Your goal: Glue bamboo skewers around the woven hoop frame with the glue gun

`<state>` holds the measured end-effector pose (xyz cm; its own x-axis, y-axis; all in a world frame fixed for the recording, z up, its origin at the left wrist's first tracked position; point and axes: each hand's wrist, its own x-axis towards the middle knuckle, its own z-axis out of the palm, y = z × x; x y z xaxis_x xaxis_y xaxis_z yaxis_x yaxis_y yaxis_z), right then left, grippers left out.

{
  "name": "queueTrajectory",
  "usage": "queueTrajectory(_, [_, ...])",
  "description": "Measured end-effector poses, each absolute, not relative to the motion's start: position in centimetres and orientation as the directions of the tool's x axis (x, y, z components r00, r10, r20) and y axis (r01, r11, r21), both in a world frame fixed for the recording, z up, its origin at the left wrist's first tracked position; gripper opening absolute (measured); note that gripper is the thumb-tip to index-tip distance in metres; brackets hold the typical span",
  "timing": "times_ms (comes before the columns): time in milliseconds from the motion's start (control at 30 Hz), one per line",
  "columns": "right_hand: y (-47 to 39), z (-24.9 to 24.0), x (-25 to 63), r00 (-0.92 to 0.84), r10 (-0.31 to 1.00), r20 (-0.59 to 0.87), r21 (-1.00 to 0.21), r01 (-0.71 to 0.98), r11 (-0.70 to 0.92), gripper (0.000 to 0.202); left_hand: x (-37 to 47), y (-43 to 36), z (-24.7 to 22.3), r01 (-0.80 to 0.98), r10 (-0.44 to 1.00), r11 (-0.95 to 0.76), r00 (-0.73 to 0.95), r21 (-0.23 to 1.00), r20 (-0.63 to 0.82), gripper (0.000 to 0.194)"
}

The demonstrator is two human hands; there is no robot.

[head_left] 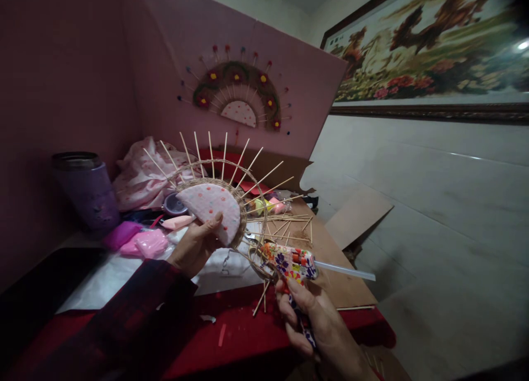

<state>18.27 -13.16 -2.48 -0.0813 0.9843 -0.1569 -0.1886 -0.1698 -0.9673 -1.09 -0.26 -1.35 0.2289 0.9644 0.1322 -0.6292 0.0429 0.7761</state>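
Note:
My left hand grips a half-round craft piece by its lower edge, thumb on the white dotted fabric. Twine is wound along its curved rim, and thin wooden sticks fan out from it with a loop of twine woven across them. In my right hand is a flower-patterned hot glue gun, held by the handle, with a clear glue stick poking out of its back. Its front end is close to the craft piece's lower right side, by a coil of twine; whether the nozzle touches anything is hidden.
A purple tumbler stands at the left, beside pink clay packets and bunched pink fabric. Loose sticks lie on a cardboard sheet. Behind, a pink board bears a finished-looking decorated fan. Red cloth covers the table front.

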Motion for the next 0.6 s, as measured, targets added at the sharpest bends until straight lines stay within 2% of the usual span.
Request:
queueTrajectory(167, [-13.08, -2.49, 18.25, -0.079, 0.985, -0.152, -0.969, -0.186, -0.164, 0.043, -1.02, -0.35, -1.20, -0.636, 0.962, 0.046, 0.235, 0.770, 0.136, 0.039])
queueTrajectory(600, [-13.05, -2.40, 18.32, -0.082, 0.985, -0.150, -0.968, -0.191, -0.163, 0.039, -0.99, -0.40, -1.21, -0.636, 0.965, 0.043, 0.226, 0.770, 0.132, 0.022])
